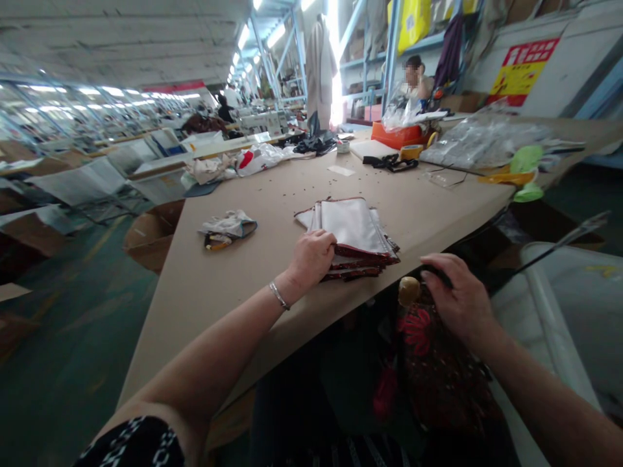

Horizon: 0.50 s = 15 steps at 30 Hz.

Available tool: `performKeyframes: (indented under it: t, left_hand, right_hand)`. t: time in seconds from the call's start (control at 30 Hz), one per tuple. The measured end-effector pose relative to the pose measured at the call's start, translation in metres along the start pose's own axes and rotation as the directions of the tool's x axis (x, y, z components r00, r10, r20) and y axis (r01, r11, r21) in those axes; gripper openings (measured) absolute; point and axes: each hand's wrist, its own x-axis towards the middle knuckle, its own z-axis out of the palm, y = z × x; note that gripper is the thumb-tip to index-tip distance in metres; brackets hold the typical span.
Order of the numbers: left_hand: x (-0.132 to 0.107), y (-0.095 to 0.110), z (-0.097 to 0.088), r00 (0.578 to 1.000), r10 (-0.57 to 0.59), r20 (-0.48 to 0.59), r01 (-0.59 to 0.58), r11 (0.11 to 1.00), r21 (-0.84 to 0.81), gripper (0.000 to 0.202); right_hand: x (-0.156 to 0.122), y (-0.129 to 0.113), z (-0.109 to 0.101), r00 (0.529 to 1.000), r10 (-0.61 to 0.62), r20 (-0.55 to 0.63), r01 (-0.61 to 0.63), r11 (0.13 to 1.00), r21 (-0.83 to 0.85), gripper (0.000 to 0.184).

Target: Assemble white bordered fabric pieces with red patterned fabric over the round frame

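I can read no text in this view. The red-and-yellow wall sign [520,72] bears printed characters, too small and blurred for me to make out.

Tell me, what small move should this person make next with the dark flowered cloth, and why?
Probably the right hand should lift the dark flowered cloth onto the stack of folded cloth. It seems a good next move because that cloth lies below the table's edge, while the left hand already holds the stack steady.

Smooth cloth [348,224], matt fibreboard tabletop [233,292]
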Motion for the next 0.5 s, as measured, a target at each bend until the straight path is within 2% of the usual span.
performKeyframes:
  t: [0.07, 0.1, 0.17, 0.23, 0.3, 0.4, 0.47, 0.5]
  left_hand:
    - [0.005, 0.011, -0.009, 0.997, -0.01, -0.083, 0.008, 0.999, -0.033, 0.018]
    - [0.006, 0.016, -0.014, 0.994, -0.004, -0.106, -0.001, 0.999, -0.043, 0.017]
    - [0.004, 0.025, -0.026, 0.991, 0.031, -0.129, -0.039, 0.997, -0.059, 0.016]
    - [-0.003, 0.03, -0.038, 0.988, 0.065, -0.142, -0.078, 0.993, -0.084, 0.015]
    - [-0.016, 0.031, -0.047, 0.984, 0.048, -0.174, -0.069, 0.991, -0.116, 0.014]
    - [-0.043, 0.031, -0.049, 0.975, -0.119, -0.188, 0.075, 0.971, -0.225, 0.011]
    - [-0.06, 0.037, -0.043, 0.953, -0.292, -0.08, 0.234, 0.877, -0.42, 0.007]
    - [-0.068, 0.042, -0.039, 0.922, -0.387, 0.005, 0.323, 0.762, -0.561, 0.004]
  right_hand:
    - [0.037, -0.043, 0.016, 0.977, -0.181, 0.112, 0.186, 0.982, -0.035, 0.028]
    - [0.052, -0.057, 0.026, 0.961, -0.208, 0.185, 0.226, 0.97, -0.086, 0.033]
    - [0.074, -0.073, 0.045, 0.931, -0.152, 0.332, 0.238, 0.943, -0.234, 0.037]
    - [0.086, -0.074, 0.054, 0.899, -0.039, 0.437, 0.23, 0.891, -0.392, 0.031]
    - [0.089, -0.07, 0.047, 0.874, 0.066, 0.481, 0.21, 0.841, -0.498, 0.029]
    - [0.076, -0.07, 0.018, 0.892, 0.146, 0.427, 0.113, 0.844, -0.525, 0.028]
    - [0.052, -0.076, 0.001, 0.913, 0.125, 0.387, 0.071, 0.888, -0.454, 0.027]
    - [0.036, -0.079, -0.002, 0.914, 0.101, 0.392, 0.074, 0.911, -0.406, 0.027]
